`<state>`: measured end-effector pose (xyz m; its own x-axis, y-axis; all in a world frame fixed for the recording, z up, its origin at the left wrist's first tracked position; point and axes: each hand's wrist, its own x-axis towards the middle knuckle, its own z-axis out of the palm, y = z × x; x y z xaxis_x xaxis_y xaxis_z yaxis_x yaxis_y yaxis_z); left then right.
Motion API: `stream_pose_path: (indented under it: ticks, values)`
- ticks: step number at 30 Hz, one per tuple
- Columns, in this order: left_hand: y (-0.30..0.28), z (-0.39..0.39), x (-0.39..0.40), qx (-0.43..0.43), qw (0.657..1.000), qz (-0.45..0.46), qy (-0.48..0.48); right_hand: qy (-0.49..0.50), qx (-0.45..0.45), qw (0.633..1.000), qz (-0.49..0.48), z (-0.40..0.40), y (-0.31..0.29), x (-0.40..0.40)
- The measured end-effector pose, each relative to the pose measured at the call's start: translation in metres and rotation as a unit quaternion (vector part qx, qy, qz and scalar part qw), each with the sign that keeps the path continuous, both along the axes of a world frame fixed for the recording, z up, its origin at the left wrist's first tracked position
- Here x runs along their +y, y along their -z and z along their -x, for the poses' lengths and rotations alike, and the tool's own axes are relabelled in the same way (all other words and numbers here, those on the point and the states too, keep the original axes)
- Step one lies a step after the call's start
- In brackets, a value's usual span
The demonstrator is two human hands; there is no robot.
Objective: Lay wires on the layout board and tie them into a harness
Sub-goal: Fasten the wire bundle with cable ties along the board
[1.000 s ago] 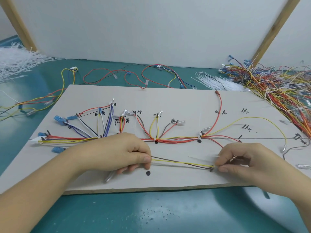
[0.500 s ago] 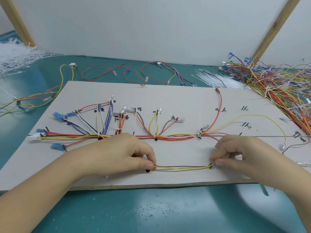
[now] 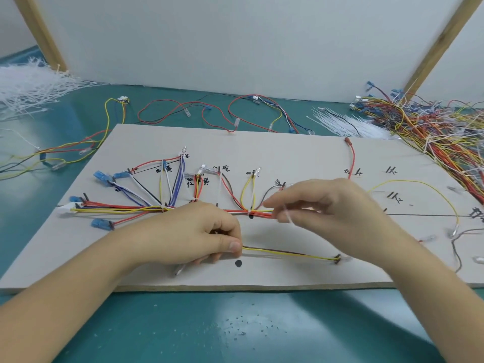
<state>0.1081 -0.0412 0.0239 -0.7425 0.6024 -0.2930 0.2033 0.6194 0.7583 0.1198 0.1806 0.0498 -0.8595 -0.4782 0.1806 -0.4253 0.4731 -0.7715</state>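
A layout board (image 3: pixel 288 142) is seen lying flat on the green tabletop (image 3: pixel 235 331), with a partly built harness (image 3: pixel 183 209) laid along its drawn centre line. Branches fan upward from the trunk to handwritten marks, and white ties (image 3: pixel 250 211) are already seen on the trunk at several points.

Nearer the front edge of the board, a short branch of yellow and dark wires (image 3: pixel 288 253) is laid out roughly level. Its left end is pinched between thumb and curled fingers of the left hand (image 3: pixel 204 237), just above a black dot (image 3: pixel 238 263) marked on the board. Its right end, at a small dark terminal (image 3: pixel 337 258), rests on the board and is not held.

The right hand (image 3: pixel 327 205) is raised over the trunk, blurred, with a thin white cable tie (image 3: pixel 288 218) pinched in its curled fingers.

The step in hand is judged to be the tying of this branch: the wires are held gathered while a tie is brought in. Much of the harness appears laid; the right part of the board shows marks with few wires.

For the next move, the tie would need to be passed under the gathered pair close to the left hand, looped, threaded through its head and drawn tight, with the wires kept parallel and on their mark

Supplies lie around the board: loose white ties (image 3: pixel 348 124), a tangled heap of wires (image 3: pixel 445 134) at the right, further wires (image 3: pixel 209 111) behind
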Motion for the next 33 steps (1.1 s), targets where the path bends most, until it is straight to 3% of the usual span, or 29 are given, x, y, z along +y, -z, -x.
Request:
stream_pose_path:
  ticks: [4,10,17,24,30,33]
  values:
    - [0.002,-0.002,0.0,0.02,1.0,-0.011,-0.014,0.014,-0.034,0.998,0.047,0.007,0.019,-0.02]
    - [0.004,-0.003,0.002,0.086,0.995,-0.035,-0.031,0.03,-0.179,0.972,0.149,0.004,0.034,-0.02]
    - [0.011,-0.006,0.003,0.077,0.99,-0.113,-0.024,0.005,-0.27,0.948,0.17,0.003,0.034,-0.025]
    - [0.016,-0.008,0.007,0.138,0.986,-0.092,0.006,-0.018,-0.322,0.929,0.181,0.005,0.035,-0.021]
    - [0.016,-0.009,0.006,0.241,0.969,-0.037,0.045,-0.018,-0.33,0.928,0.171,0.006,0.036,-0.021]
    - [0.019,-0.01,0.008,0.262,0.962,-0.063,0.033,-0.019,-0.329,0.927,0.178,0.005,0.036,-0.022]
